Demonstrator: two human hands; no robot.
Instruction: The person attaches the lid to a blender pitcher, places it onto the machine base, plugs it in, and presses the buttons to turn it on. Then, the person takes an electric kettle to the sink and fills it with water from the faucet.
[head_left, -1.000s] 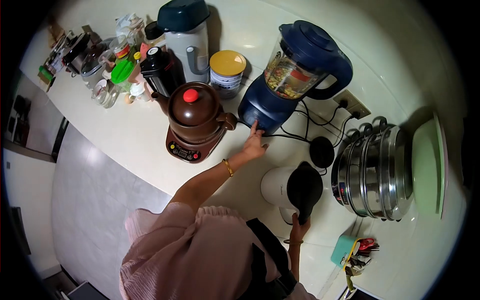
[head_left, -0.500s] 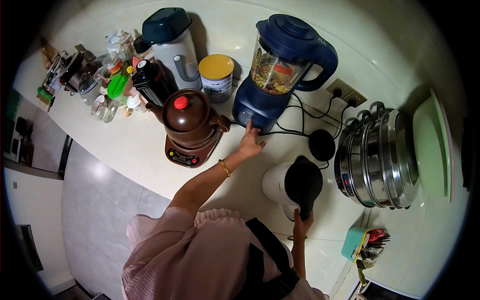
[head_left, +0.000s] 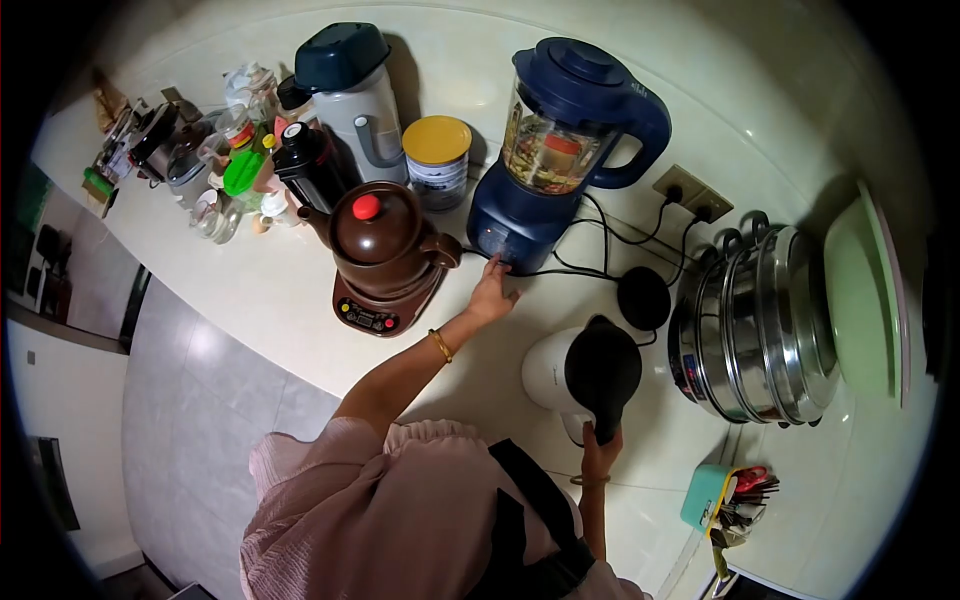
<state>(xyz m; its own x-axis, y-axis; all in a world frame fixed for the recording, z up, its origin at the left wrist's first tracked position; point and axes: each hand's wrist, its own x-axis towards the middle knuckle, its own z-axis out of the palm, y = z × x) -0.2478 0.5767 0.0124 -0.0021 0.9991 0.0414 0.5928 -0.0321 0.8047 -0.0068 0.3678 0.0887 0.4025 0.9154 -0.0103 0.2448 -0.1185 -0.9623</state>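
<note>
A dark blue blender (head_left: 520,225) stands against the wall, its clear jug holding chopped pieces and mixed grains. My left hand (head_left: 491,295) is at the lower front of its base, fingers stretched out and holding nothing; whether the fingertips touch the base I cannot tell. A small light glows on the blender's panel. My right hand (head_left: 601,452) is wrapped round the handle of a white electric kettle (head_left: 545,370) with a black lid. The kettle is upright, low over or on the counter. To the left of the blender, a brown teapot (head_left: 375,235) sits on its heating base (head_left: 370,315).
A black kettle base (head_left: 643,298) lies near cords and a wall socket (head_left: 690,193). Stacked steel steamers (head_left: 750,320) and a green basin (head_left: 865,300) stand right. Further left are a yellow-lidded tin (head_left: 437,165), a grey-white jug (head_left: 350,110) and several jars. A teal utensil holder (head_left: 705,497) is at lower right.
My left hand has drawn back slightly from the blender's panel, its index finger now lower on the base. My right hand keeps its hold on the kettle.
</note>
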